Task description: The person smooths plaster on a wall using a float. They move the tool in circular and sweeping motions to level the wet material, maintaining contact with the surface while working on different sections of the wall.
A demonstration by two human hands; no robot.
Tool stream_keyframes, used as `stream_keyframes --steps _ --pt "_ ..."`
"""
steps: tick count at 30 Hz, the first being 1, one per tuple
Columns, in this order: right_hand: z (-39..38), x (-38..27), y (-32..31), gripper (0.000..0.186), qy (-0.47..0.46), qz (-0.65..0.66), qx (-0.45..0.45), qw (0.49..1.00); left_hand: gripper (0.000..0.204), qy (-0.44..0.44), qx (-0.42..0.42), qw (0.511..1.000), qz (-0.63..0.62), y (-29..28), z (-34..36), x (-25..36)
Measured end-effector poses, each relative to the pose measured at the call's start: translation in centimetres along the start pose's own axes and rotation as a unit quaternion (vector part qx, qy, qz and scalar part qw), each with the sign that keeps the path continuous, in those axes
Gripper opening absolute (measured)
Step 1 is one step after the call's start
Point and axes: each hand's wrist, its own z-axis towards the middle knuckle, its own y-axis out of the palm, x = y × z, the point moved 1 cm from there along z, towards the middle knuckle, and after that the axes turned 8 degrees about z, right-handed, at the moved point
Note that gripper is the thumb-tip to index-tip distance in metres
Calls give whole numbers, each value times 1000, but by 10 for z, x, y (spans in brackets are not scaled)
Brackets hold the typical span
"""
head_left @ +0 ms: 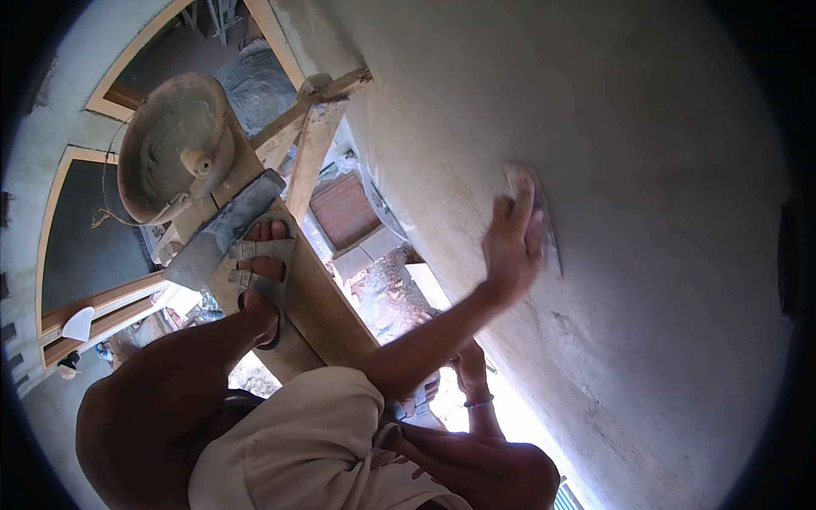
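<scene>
My left hand (514, 246) grips a plastering trowel (546, 251) flat against the grey wall (654, 195) on the right, its fingers partly blurred. My right hand (467, 365), with a beaded band at the wrist, is low behind my left forearm, fingers curled; what it holds is hidden. My sandalled foot (263, 255) rests on a wooden plank (323, 310), beside a broad grey flat board or tool (204, 246).
A mortar-smeared basin (161, 136) sits on the planks near crossed timbers (310, 144). Timber-framed openings (64, 204) are in the left wall. Far below are a brick-red block surface (344, 208), rubble (382, 285) and a white object (78, 323).
</scene>
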Motion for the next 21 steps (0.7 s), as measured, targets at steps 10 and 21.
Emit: stream_keyframes --steps 10,21 --pt "8 -23 19 22 -53 -42 18 998 59 -128 0 990 56 13 15 -91" --pt "4 -16 27 26 -57 -85 9 995 50 -186 33 982 -7 -21 82 -114"
